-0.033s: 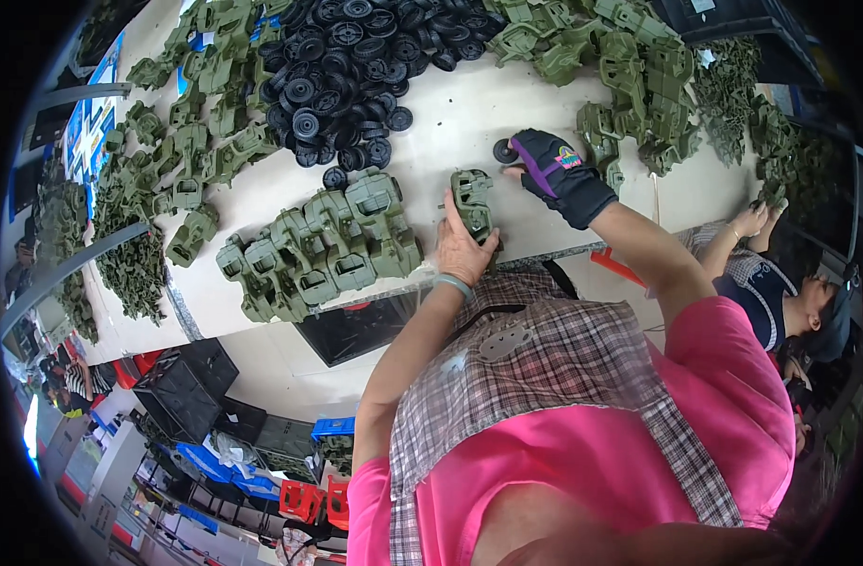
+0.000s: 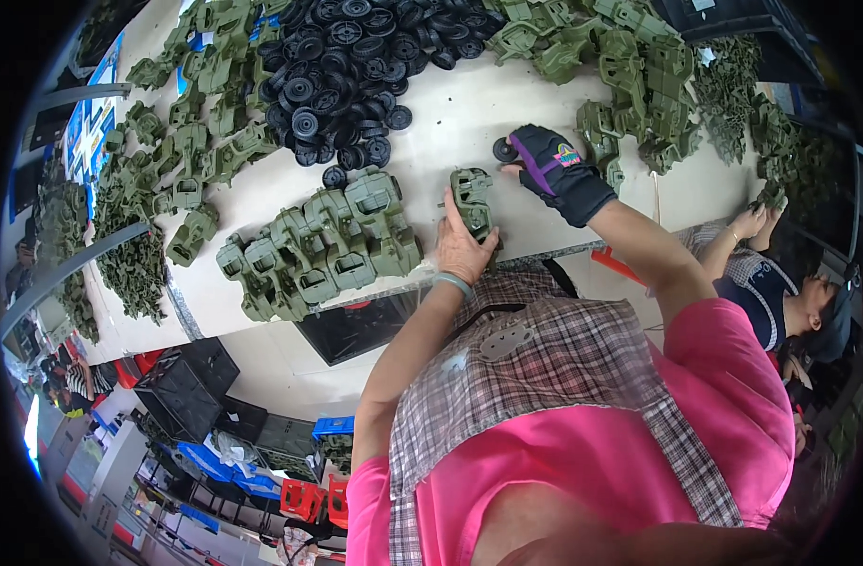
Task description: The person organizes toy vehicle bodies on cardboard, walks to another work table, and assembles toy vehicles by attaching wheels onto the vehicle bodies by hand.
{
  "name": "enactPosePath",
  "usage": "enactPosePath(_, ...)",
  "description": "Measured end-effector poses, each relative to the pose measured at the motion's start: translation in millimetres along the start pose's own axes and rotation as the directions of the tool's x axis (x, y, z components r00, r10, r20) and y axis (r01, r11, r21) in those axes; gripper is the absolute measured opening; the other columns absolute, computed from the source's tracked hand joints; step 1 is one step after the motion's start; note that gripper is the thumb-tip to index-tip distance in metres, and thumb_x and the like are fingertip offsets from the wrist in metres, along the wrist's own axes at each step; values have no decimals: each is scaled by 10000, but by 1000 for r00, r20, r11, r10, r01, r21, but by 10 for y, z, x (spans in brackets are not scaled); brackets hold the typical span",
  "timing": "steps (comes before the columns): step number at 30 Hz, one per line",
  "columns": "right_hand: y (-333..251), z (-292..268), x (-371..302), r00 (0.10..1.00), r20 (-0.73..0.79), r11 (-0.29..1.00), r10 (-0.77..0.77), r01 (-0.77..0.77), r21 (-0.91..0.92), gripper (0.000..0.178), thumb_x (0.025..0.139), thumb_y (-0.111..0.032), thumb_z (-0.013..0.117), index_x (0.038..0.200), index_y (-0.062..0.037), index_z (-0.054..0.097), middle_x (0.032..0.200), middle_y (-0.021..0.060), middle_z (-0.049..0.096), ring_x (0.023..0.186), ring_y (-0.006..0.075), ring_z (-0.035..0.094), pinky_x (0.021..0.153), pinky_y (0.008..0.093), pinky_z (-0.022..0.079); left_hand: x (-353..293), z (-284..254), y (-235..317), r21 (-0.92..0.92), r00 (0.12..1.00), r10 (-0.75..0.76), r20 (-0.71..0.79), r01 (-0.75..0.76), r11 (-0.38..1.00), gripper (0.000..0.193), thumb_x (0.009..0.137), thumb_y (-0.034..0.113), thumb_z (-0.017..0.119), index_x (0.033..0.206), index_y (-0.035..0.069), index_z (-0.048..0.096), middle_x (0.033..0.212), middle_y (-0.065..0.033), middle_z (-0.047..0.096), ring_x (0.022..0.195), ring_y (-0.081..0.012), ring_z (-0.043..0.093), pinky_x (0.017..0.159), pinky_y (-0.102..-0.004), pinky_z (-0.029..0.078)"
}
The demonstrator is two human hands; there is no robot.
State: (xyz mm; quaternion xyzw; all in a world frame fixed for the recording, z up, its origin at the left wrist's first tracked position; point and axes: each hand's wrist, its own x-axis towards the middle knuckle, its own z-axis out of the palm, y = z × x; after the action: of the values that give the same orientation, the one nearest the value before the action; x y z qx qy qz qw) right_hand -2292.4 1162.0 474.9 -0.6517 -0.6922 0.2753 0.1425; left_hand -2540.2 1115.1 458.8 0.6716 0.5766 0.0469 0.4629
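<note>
My left hand grips a green plastic toy vehicle body near the table's front edge, thumb and fingers along its sides. To its right is my right hand, in a black glove with a purple stripe and bare fingertips. A small black toy wheel is at those fingertips, held a short way apart from the vehicle body. Left of my left hand, several green vehicle bodies stand packed side by side in a row. One loose black wheel lies at the back of that row.
A large heap of black wheels lies at the far middle. More green bodies are piled at the far right and left, with heaps of small green parts. A co-worker handles green parts at right.
</note>
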Motion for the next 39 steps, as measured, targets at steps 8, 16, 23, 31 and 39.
enactPosePath(8, -100, -37, 129, 994, -12, 993, -109, 110, 42, 402, 790, -148, 760, 1165, -73, 636, 1110, 191, 659, 1090, 402, 629, 943, 498, 518, -7, -10, 7, 13, 1000, -8, 21, 8, 1000, 1267, 826, 315, 840, 1672, 72, -72, 1279, -286, 642, 1221, -423, 580, 1061, -484, 489)
enactPosePath(16, -383, -53, 79, 835, 201, 827, -512, 542, -147, 546, 811, -192, 776, 1329, -72, 650, 1169, 144, 671, 1096, 353, 630, 962, 448, 524, 19, 3, 2, 23, 999, -30, 40, 29, 999, 1266, 814, 333, 842, 1672, 74, -52, 1264, -282, 648, 1208, -427, 587, 1048, -492, 497)
enactPosePath(23, -519, -135, 132, 869, 247, 893, -429, 450, -30, 570, 809, -196, 800, 1337, -54, 641, 1175, 175, 666, 1110, 377, 628, 966, 467, 516, -11, -32, -53, -2, 999, -51, 17, 51, 999, 1265, 810, 348, 834, 1678, 110, -55, 1264, -317, 632, 1176, -452, 611, 1020, -515, 520)
enactPosePath(31, -851, 21, 498, 885, -5, 885, -465, 465, -11, 461, 802, -118, 737, 1256, -71, 675, 1113, 167, 689, 1031, 375, 647, 948, 490, 516, -13, 57, -105, 1, 995, 68, -73, -68, 998, 1256, 800, 408, 845, 1679, 77, 12, 1236, -314, 616, 1139, -470, 631, 998, -525, 528)
enactPosePath(39, -1142, 150, 707, 603, 413, 585, -683, 790, -185, 270, 799, -326, 650, 980, -131, 693, 895, 82, 636, 887, 297, 655, 818, 454, 513, 11, 177, -247, -3, 996, 75, -51, -75, 997, 939, 807, 400, 809, 1471, -52, 323, 1296, -275, 569, 1230, -431, 548, 1044, -514, 490)
